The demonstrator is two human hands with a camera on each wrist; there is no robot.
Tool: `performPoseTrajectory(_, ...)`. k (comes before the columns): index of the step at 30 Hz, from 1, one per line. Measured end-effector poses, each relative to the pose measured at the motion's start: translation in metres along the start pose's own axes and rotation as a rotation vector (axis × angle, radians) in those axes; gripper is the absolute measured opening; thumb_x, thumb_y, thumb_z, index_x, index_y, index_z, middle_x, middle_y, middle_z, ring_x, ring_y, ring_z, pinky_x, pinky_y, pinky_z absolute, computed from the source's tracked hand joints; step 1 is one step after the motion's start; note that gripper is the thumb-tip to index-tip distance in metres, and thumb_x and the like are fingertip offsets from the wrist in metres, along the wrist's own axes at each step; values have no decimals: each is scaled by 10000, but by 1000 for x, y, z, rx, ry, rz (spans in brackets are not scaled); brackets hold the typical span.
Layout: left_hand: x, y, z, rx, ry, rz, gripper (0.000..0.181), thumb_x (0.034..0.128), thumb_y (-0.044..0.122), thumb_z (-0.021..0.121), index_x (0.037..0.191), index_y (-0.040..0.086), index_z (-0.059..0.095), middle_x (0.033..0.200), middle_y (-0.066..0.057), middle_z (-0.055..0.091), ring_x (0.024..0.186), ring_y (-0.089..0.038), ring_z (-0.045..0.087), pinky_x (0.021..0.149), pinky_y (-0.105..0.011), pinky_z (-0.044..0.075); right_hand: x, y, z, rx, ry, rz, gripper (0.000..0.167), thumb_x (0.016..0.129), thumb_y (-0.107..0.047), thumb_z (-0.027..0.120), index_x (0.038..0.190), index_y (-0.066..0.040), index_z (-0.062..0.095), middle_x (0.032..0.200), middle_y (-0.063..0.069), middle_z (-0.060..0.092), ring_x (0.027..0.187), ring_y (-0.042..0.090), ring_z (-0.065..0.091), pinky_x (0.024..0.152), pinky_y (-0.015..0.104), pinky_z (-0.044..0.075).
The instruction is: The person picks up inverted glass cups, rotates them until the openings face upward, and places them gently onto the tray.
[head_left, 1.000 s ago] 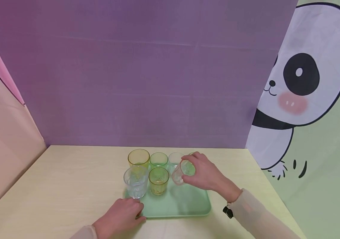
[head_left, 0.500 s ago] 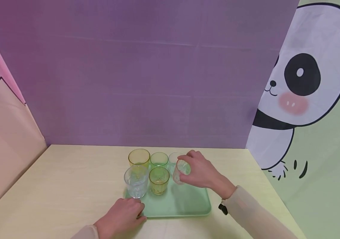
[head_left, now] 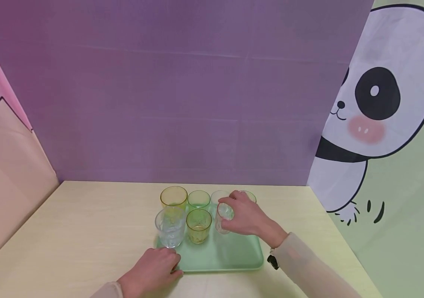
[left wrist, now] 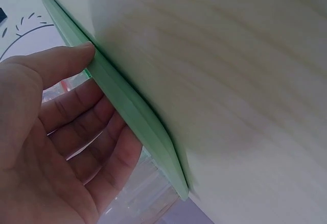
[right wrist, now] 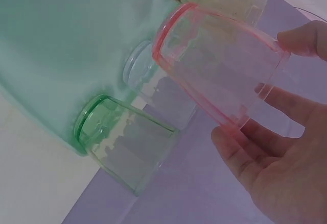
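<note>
My right hand [head_left: 247,219] pinches a pink-tinted glass [right wrist: 214,60] near its rim with thumb and fingers. The pink glass stands nearly upright at the right of the front row, over the green tray [head_left: 219,258]; whether its base touches is unclear. Left of it is an amber glass [head_left: 198,231], then a large clear glass [head_left: 171,234]. Behind stand a yellow glass [head_left: 174,200], a green glass [head_left: 198,200], a clear glass [right wrist: 158,91] and another green glass [right wrist: 127,142], partly hidden in the head view. My left hand [head_left: 152,269] holds the tray's front-left edge, fingertips partly hidden.
The tray sits on a pale wooden table [head_left: 85,231]. A purple backdrop [head_left: 182,103] rises behind the table, with a panda-printed panel [head_left: 394,136] on the right and a pink and peach panel [head_left: 7,165] on the left.
My right hand has moved left and then slightly toward the front, turning the tilted pink glass more upright. The back right green glass shows more. My left hand stays at the tray edge.
</note>
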State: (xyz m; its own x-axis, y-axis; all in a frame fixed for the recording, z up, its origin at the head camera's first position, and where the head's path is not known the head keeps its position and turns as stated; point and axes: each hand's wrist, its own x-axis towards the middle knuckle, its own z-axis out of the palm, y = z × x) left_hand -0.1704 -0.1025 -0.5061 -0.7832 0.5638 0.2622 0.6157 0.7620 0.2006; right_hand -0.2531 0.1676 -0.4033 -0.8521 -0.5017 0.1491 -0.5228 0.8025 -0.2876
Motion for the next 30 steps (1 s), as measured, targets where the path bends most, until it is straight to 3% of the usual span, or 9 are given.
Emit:
performPoseTrajectory(11,0,0,0,26,15,25,371,808,257,815,636,215,488,623,144,423,584,-67,477,514,-313,409,2,2,15,-10,-25,-20,526,782,-289,648,1291,-158,678,1186,74,566,1056,261,488,732,410,474)
performPoseTrajectory(30,0,-1,1,27,19,20,370,809,256,816,634,216,492,621,141,434,577,-72,493,493,-303,403,4,5,30,-79,-32,-39,548,790,-303,634,1317,-155,666,1224,78,574,1024,254,481,800,404,476)
